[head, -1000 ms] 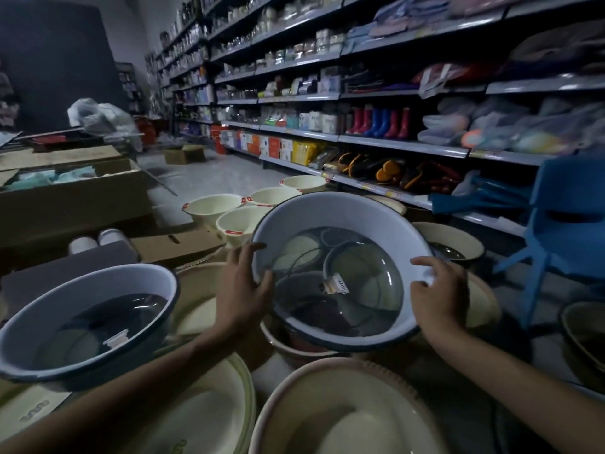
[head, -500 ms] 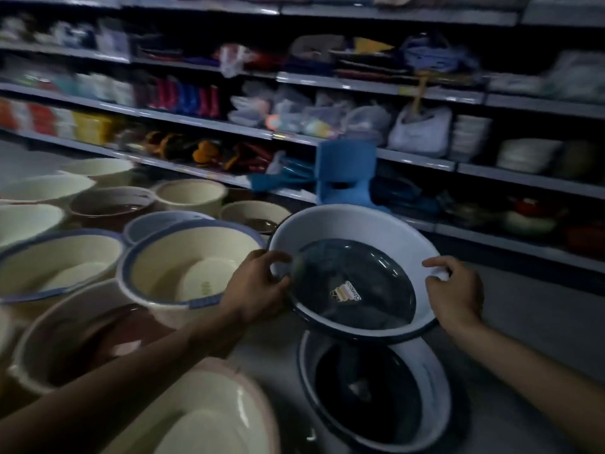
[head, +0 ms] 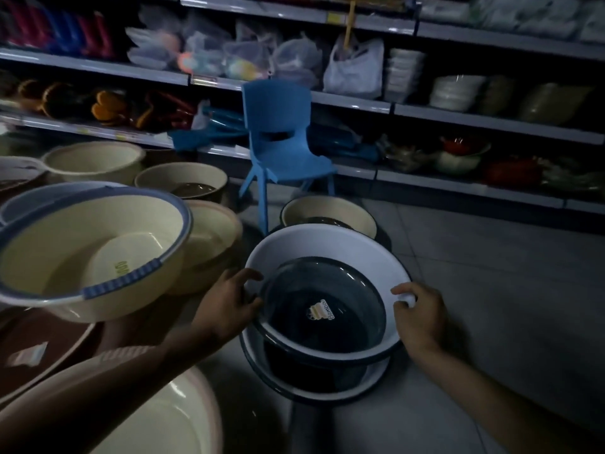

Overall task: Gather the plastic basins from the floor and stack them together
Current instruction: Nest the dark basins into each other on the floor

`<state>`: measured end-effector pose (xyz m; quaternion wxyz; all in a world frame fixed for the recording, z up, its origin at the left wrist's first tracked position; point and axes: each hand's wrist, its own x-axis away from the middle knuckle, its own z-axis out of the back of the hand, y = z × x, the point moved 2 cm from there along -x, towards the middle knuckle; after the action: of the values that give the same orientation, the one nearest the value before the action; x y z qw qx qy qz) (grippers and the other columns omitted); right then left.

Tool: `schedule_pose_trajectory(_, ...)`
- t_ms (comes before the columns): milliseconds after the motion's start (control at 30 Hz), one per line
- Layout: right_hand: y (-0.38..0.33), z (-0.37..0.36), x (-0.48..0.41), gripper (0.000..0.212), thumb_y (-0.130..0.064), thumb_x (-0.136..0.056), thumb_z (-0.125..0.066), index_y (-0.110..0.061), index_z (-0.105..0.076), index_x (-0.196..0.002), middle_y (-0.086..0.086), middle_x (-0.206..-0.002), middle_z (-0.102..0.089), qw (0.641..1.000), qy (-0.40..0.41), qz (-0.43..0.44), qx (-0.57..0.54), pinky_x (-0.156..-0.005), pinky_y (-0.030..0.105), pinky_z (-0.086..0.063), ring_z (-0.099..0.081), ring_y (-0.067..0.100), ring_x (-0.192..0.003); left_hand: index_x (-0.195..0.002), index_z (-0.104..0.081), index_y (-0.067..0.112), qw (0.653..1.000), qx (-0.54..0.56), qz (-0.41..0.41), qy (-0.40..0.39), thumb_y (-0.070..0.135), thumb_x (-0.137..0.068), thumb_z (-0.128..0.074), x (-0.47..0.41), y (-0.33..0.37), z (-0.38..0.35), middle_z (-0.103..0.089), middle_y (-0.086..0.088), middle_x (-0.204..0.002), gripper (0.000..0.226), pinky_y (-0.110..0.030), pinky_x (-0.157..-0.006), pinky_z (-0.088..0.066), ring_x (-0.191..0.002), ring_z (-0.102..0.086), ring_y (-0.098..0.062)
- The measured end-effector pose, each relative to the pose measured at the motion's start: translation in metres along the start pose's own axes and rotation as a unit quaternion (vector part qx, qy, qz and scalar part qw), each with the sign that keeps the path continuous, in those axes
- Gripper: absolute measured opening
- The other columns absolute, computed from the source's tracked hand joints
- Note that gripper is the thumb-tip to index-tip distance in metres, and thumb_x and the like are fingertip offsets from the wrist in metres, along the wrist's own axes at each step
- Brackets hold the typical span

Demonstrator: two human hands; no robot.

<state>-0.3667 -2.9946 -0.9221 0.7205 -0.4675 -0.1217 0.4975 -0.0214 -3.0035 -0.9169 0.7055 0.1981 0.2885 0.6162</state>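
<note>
- The white basin with the dark blue bottom (head: pixel 327 290) hung tilted just above a matching basin on the floor (head: pixel 314 385), partly sunk into it but not yet seated.
- The left hand (head: pixel 229 306) was closed on the near-left rim, fingers curled over the edge; the right hand (head: pixel 419 319) gripped the right rim the same way.
- It looked light and stiff, thin plastic, likely slick at the wall, so opposite sides of the rolled rim seemed the sound hold.
- Cream basins (head: pixel 88 253) crowded the left, more still loose on the tiled floor (head: pixel 491 290).
- A blue chair (head: pixel 281 132) stood behind, before the shelves (head: pixel 458 116).
</note>
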Motion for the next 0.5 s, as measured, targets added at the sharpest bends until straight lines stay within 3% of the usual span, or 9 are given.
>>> schedule_pose_trajectory(133, 0.011, -0.016, 0.012, 0.037, 0.016, -0.079, -0.058, -0.019, -0.07, -0.08, 0.006, -0.11, -0.06, 0.999, -0.015, 0.022, 0.023, -0.079, 0.026, -0.044, -0.058, 0.018, -0.091, -0.14, -0.053, 0.031, 1.0, 0.014, 0.023, -0.016, 0.035, -0.089, -0.072, 0.002, -0.024, -0.011, -0.053, 0.001, -0.127, 0.055, -0.032, -0.086, -0.053, -0.105, -0.06, -0.017)
schedule_pose_trajectory(233, 0.021, -0.027, 0.022, 0.036, 0.014, -0.082, -0.057, -0.019, -0.07, -0.087, 0.004, -0.117, -0.052, 0.998, -0.029, 0.012, 0.053, -0.077, 0.025, -0.042, -0.057, 0.02, -0.087, -0.147, -0.049, 0.028, 0.999, 0.008, 0.036, -0.023, 0.033, -0.091, -0.072, 0.001, -0.038, -0.022, -0.056, 0.001, -0.132, 0.06, -0.029, -0.086, -0.049, -0.109, -0.057, -0.014)
schedule_pose_trajectory(367, 0.041, -0.034, 0.033, 0.048, 0.011, -0.086, -0.053, -0.022, -0.066, -0.118, 0.008, -0.133, -0.045, 0.994, -0.07, 0.003, 0.087, -0.083, 0.03, -0.045, -0.057, 0.022, -0.093, -0.147, -0.05, 0.02, 0.998, -0.024, 0.047, -0.041, 0.034, -0.089, -0.07, 0.002, -0.046, -0.038, -0.062, -0.006, -0.134, 0.063, -0.036, -0.092, -0.05, -0.114, -0.061, -0.024)
schedule_pose_trajectory(500, 0.054, -0.036, 0.038, 0.058, 0.001, -0.093, -0.053, -0.024, -0.049, -0.145, 0.009, -0.143, -0.041, 0.982, -0.125, -0.009, 0.143, -0.084, 0.036, -0.052, -0.059, 0.029, -0.105, -0.144, -0.052, 0.021, 0.993, -0.091, 0.048, -0.05, 0.031, -0.091, -0.068, 0.006, -0.055, -0.051, -0.067, -0.01, -0.127, 0.056, -0.039, -0.093, -0.048, -0.116, -0.058, -0.03)
